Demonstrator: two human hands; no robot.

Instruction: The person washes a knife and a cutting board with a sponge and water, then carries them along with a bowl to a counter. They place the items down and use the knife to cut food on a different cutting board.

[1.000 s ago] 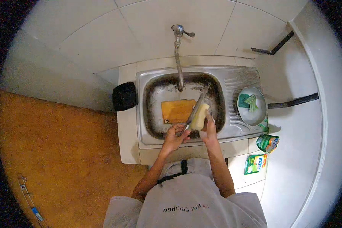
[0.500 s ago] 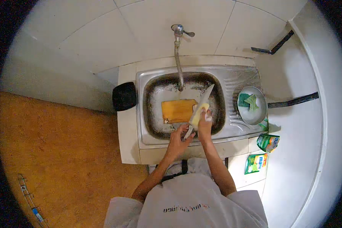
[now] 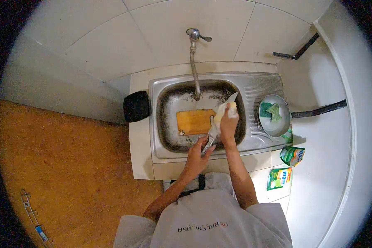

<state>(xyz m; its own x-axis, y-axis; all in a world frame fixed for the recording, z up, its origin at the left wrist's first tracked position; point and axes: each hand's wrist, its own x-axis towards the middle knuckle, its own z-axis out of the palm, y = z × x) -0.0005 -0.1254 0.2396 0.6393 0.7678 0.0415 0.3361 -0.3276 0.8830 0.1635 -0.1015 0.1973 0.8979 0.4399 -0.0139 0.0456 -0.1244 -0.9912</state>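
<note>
My left hand [image 3: 199, 152] is closed around the handle of a knife [image 3: 233, 97] over the front of the sink. The blade points up and to the right, partly hidden. My right hand [image 3: 229, 124] grips a pale yellow sponge [image 3: 232, 106] against the blade, nearer the tip. Below and to the left, a wooden cutting board [image 3: 194, 122] lies flat on the bottom of the sink basin [image 3: 168, 136].
A faucet [image 3: 193, 37] with a bent spout reaches over the basin. On the drainboard sits a metal bowl [image 3: 282, 129] holding green scrubbers [image 3: 273, 110]. Two green pouches [image 3: 292, 156] lie at the right. A black square object [image 3: 136, 106] is on the left ledge.
My right hand has slid up along the blade toward the tip with the sponge. My left hand keeps hold of the handle, shifted very slightly.
</note>
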